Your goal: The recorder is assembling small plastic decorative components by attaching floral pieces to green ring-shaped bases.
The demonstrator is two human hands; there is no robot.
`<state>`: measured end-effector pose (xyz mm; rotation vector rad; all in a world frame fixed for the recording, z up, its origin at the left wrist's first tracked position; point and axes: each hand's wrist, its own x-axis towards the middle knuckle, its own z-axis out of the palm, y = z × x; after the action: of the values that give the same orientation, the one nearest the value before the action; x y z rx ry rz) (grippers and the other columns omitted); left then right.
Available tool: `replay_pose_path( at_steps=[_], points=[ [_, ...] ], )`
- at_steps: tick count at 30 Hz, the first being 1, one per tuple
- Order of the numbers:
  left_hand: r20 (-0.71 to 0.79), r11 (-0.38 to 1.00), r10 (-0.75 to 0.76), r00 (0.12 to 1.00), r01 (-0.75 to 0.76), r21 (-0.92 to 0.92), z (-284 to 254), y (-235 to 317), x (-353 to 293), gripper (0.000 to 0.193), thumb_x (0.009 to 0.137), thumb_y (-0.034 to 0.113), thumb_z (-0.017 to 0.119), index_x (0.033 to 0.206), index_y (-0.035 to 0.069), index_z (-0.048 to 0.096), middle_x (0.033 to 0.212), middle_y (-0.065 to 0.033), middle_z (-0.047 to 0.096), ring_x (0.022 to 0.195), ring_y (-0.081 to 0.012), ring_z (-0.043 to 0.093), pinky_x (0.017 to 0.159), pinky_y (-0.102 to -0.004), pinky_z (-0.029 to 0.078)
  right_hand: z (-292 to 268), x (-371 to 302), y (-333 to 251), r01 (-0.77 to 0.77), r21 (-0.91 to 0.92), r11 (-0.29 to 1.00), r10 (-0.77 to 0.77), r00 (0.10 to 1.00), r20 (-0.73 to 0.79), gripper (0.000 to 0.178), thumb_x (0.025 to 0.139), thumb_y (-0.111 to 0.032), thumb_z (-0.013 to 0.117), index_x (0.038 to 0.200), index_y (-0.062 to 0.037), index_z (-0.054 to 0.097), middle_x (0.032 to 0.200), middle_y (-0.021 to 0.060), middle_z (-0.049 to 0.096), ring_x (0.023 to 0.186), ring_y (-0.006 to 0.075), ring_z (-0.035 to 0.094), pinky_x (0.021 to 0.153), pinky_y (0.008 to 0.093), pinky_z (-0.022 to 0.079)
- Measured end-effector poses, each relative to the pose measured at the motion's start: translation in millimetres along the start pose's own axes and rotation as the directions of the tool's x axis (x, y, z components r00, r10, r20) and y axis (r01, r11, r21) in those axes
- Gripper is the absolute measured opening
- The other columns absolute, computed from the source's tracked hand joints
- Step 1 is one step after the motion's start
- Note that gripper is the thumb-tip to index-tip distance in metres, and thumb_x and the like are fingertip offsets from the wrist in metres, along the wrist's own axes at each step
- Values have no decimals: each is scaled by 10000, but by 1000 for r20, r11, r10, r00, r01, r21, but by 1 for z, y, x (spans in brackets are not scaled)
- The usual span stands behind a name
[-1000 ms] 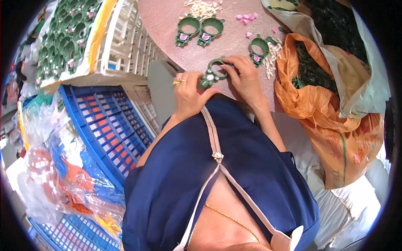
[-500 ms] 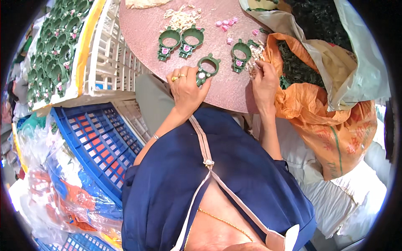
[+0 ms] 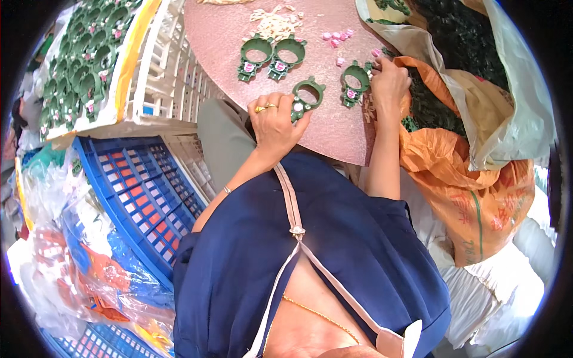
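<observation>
The left hand (image 3: 276,122) is holding a green ring piece (image 3: 298,107) with a white decoration, its thumb and fingers closing on the lower end while the ring itself is pointing away over the desk (image 3: 343,138). The right hand (image 3: 391,85) is curling its fingers narrowly near the desk's far right edge, just beside a pink flower (image 3: 376,52); whether it is pinching anything cannot be told.

Another green piece with a pink flower (image 3: 351,94) is lying just left of the right hand, and pale bits (image 3: 368,110) are showing beside that wrist. Beyond the left hand, two similar green pieces (image 3: 279,67) are lying side by side, with a pale heap (image 3: 276,24) sitting behind them. Small pink flowers (image 3: 335,43) are lying beyond and left of the right hand. An orange sack (image 3: 439,149) is standing right of the right hand; a blue basket (image 3: 102,194) is leaning well left of the left hand.
</observation>
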<state>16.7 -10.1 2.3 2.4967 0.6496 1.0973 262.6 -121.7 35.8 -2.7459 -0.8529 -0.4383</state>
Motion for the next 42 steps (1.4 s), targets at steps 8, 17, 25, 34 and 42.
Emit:
replay_pose_path(
  at_steps=[8,17,25,34,42],
  points=[
    [10,1000,-15,1000,15,-11,-2,-5,-2,409,694,313,837,974,94,635,915,-61,597,875,-257,558,845,-429,343,-56,-38,-41,-273,897,349,19,959,284,188,995,-44,551,1180,-70,572,1081,94,654,886,121,646,713,226,482],
    [-16,999,-8,1000,8,-34,-2,-3,1,381,672,295,814,933,91,626,889,-54,571,858,-247,538,833,-415,356,-44,-98,-61,-520,852,-57,-296,824,483,162,904,3,674,997,-32,546,1126,132,682,945,127,659,802,237,532],
    [-36,999,-15,999,13,-36,-1,-4,-3,375,652,291,810,912,101,617,877,-47,568,859,-242,534,822,-414,351,-40,-100,-70,-367,900,234,-246,873,420,127,848,86,693,936,-1,663,929,15,663,835,81,621,749,211,506],
    [-32,999,-15,999,14,-49,-2,-4,-1,323,666,279,767,879,112,590,853,-44,549,855,-232,532,835,-413,340,-38,-92,-71,-477,833,279,-267,795,545,91,876,38,685,965,20,687,832,35,691,742,94,646,678,231,527],
    [-22,998,-7,1000,6,-61,-1,-7,-1,347,666,285,778,908,111,601,866,-45,550,857,-233,531,837,-415,335,-44,-58,-80,-664,645,379,-260,593,762,132,903,-53,708,1004,27,679,798,48,696,655,104,644,570,231,514]
  ],
)
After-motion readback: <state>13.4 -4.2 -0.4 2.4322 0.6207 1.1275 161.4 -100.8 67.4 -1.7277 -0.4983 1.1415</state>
